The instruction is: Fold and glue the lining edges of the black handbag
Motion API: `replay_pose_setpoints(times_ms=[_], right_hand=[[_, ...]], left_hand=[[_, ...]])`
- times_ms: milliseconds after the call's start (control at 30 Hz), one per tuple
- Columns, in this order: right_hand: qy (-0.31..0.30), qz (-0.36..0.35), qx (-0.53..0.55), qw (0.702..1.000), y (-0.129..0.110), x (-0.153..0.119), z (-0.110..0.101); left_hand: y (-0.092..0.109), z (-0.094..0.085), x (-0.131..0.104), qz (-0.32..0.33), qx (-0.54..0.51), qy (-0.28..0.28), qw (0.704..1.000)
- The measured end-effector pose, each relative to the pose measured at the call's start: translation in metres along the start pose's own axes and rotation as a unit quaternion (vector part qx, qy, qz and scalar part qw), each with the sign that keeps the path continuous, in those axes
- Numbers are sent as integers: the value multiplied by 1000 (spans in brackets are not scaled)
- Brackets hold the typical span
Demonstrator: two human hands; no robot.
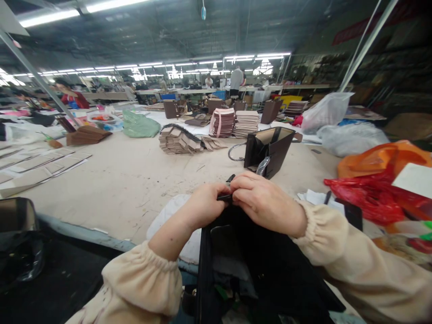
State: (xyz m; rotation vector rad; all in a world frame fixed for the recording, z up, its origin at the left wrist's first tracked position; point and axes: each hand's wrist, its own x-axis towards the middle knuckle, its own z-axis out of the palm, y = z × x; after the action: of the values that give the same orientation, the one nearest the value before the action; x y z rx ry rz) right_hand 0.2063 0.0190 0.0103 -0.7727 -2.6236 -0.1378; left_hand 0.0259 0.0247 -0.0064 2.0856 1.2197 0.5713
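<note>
My left hand (207, 204) and my right hand (265, 200) meet at the table's near edge, both closed in a pinch. Between them they grip the dark upper edge of a black bag (276, 265), which reaches down toward my lap. A small black tab (231, 178) pokes up beside my right fingers. Exactly what the fingertips press on is hidden. Just beyond my right hand, a dark brown handbag (281, 155) stands upright and open on the table, with a ring-like handle (236, 152) at its left and clear plastic at its front.
Stacks of brown pieces (222, 122) and a pile of cardboard-like pieces (178, 140) lie farther back on the table (135, 180). At right are red (367, 193) and orange plastic bags (381, 157). Flat panels (43, 166) lie left. Several people work in the background.
</note>
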Motion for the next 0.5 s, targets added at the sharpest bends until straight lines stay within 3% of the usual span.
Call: replay_pose_setpoints(times_ms=[500], right_hand=[[2, -71, 175, 982, 27, -4, -1]], left_hand=[[9, 5, 0, 8, 31, 7, 999]])
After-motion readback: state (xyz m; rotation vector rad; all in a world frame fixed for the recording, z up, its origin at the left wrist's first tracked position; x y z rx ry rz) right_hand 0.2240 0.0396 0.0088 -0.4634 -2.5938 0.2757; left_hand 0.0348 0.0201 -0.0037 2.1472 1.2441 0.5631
